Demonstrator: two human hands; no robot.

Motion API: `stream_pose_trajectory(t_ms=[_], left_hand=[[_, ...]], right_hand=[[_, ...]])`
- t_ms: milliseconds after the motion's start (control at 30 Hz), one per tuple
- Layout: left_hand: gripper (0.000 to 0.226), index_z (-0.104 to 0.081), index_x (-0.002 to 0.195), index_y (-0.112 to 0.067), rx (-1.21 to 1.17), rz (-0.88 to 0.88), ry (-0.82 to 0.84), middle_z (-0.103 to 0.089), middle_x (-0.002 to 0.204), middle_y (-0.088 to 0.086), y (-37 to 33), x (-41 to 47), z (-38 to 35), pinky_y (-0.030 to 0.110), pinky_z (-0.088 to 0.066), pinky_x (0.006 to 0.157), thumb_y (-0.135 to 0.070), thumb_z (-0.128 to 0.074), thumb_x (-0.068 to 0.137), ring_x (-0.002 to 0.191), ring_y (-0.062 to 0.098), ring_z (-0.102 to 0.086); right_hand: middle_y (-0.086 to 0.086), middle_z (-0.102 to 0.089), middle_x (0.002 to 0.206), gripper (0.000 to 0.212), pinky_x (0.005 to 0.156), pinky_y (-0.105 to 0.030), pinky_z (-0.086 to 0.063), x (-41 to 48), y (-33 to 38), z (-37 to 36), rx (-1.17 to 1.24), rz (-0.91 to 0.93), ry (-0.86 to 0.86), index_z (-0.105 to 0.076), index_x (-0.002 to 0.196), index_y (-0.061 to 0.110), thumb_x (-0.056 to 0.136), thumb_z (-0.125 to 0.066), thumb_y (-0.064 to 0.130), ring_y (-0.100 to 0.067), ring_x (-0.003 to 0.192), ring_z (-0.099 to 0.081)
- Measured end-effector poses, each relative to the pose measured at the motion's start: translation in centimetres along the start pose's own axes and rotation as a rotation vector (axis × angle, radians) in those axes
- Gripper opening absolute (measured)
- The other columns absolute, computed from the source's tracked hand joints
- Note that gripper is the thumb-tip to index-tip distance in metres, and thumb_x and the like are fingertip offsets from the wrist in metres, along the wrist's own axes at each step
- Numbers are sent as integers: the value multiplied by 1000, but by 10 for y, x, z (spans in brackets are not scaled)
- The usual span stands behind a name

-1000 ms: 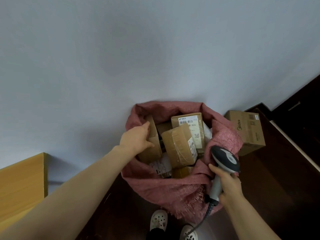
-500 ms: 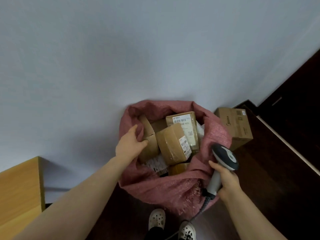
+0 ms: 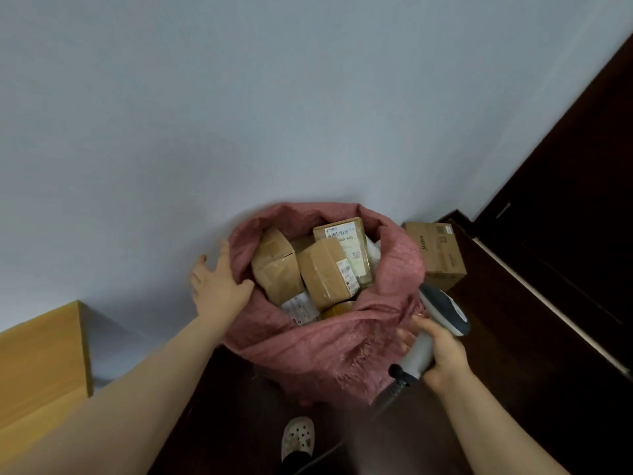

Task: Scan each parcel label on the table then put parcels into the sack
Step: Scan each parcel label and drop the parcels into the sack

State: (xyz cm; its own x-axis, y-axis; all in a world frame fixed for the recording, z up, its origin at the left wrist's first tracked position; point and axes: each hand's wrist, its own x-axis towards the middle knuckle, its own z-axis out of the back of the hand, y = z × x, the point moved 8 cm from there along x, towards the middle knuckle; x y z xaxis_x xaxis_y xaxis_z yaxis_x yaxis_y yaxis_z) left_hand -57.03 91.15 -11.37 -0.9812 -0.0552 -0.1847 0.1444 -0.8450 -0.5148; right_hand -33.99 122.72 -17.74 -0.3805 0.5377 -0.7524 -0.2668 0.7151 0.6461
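Bagging step: left hand spread, empty, at sack rim; right hand gripped scanner. Next, probably: back to scanning.

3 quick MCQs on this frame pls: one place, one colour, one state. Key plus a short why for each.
1. Relative to the sack, the printed cardboard box stands:
A) inside it
B) on the floor to its right
C) on top of it

2. The sack's colour is:
A) pink-red
B) green
C) white

3. The right hand:
A) is open and empty
B) grips the scanner
C) grips a parcel

Key:
1 B: the box sits outside the sack's rim, by the wall.
2 A: the woven cloth is pink-red all round.
3 B: the fingers curl round the scanner's handle.
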Motion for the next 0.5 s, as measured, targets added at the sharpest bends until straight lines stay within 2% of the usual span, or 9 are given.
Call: stream_pose_trajectory(t_ms=[100, 233, 333, 500], left_hand=[[83, -20, 152, -32, -17, -13, 28, -13, 153, 20, -2, -30, 9, 52, -25, 113, -25, -64, 82, 140, 38, -17], [78, -22, 151, -33, 107, -17, 34, -31, 147, 16, 9, -86, 23, 48, -31, 109, -33, -60, 82, 134, 37, -31], [74, -25, 150, -32, 197, -5, 58, -36, 146, 13, 29, -137, 32, 49, -30, 110, -40, -58, 84, 134, 33, -33], [70, -23, 150, -33, 283, 106, 47, -36, 147, 9, 95, -230, 82, 49, -25, 112, -40, -54, 88, 137, 31, -27]], right_hand=[[-15, -69, 85, 4, 76, -39, -52, -27, 3, -1, -20, 49, 108, -64, 87, 7, 85, -67, 5, -26, 73, -65], [-9, -66, 71, 2, 63, -32, -50, -67, -4, 4, -36, 49, 254, -65, 84, 7, 84, -67, 7, -19, 61, -59], [-4, -61, 61, 9, 52, -27, -47, -97, -31, 8, -37, -11, 385, -64, 82, 14, 84, -64, 5, -12, 47, -54], [1, -57, 54, 24, 44, -20, -45, -168, -106, -3, -135, -107, 597, -63, 94, 17, 84, -60, -4, -8, 42, -51]])
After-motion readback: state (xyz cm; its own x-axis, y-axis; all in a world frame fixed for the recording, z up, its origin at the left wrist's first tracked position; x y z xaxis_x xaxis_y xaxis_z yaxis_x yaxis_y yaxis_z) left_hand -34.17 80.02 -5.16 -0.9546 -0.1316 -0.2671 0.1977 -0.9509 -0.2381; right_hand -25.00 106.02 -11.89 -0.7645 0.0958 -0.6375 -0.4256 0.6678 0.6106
